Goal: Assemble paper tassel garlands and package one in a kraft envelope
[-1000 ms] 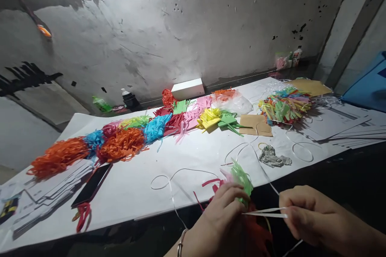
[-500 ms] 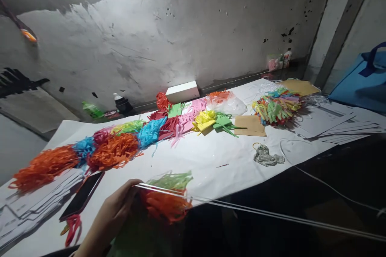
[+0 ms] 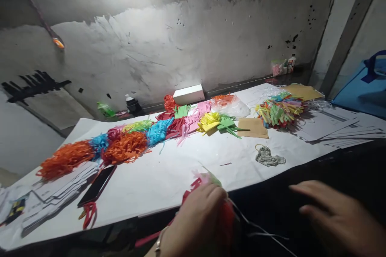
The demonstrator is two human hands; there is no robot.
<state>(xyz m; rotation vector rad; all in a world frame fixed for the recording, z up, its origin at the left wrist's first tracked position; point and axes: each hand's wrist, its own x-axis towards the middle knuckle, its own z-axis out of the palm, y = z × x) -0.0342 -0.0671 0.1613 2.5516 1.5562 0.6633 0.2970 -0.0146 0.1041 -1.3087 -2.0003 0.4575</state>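
At the table's front edge, my left hand (image 3: 202,217) is closed round a bundle of fringed paper strips (image 3: 193,186), with pink, green and red ends poking out past the fingers. White string (image 3: 256,225) runs from the bundle down to the right, over the dark area below the table. My right hand (image 3: 337,213) is off to the right, slightly blurred, its thumb and fingers apart and nothing visible between them. Beyond the bundle, a thin dark twist of wire or thread (image 3: 225,164) lies on the white sheet.
Orange paper shreds (image 3: 68,158), blue fringe (image 3: 159,130) and yellow fringe (image 3: 208,122) line the table. A multicoloured pompom (image 3: 279,109), brown card (image 3: 252,127) and grey crumpled cloth (image 3: 268,156) lie right. A phone (image 3: 98,184) rests beside stacked papers (image 3: 60,196); a blue bag (image 3: 362,88) stands far right.
My left hand has moved right with the bundle, and its back now faces up. My right hand has come into view. The string, earlier taut to the right, now hangs slack.
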